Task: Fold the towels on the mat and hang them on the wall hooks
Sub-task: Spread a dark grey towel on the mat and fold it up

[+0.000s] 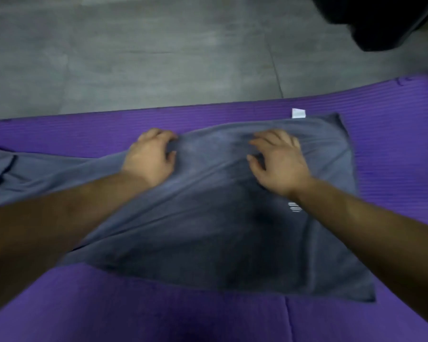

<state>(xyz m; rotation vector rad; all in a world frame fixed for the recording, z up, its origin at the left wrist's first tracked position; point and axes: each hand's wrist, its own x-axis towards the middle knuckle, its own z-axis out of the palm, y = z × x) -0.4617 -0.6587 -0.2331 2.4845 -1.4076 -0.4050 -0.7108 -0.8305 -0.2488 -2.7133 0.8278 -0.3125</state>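
**Grey towel [208, 218] on the purple mat [393, 144], with both your hands on its far half.**

Your left hand [150, 156] curls its fingers over the towel's far edge and grips the cloth there. Your right hand [279, 161] lies on the top surface with its fingers spread and arched and their tips on the cloth. You cannot tell whether they pinch any of it.

**Edges.**
- The far edge runs from your left hand, past your right hand, to a corner beyond and outside that hand. A small white label [298, 113] sticks out onto the mat there.
- From that corner the side edge runs back toward you, outside your right forearm, to the near corner.
- The near edge crosses between your two forearms.

**Open room.**
- A strip of bare mat lies beyond both hands, and the grey floor [134, 58] lies past it.
- More bare mat lies outside your right hand.
- A broad area of bare mat lies on your side of the near edge.

**Hidden or unclear.**
- Outside your left hand the towel lies in loose folds, and the picture's border cuts it off.
- Your forearms cover parts of the cloth.
- A white mark [294, 207] just beside your right wrist is partly covered and unreadable.
- A dark object [381, 21] far beyond your right hand is cut off at the corner and cannot be identified.
- A faint line [288, 317] crosses the purple surface nearest you, and what it is remains unclear.
- The whole view is slightly blurred.
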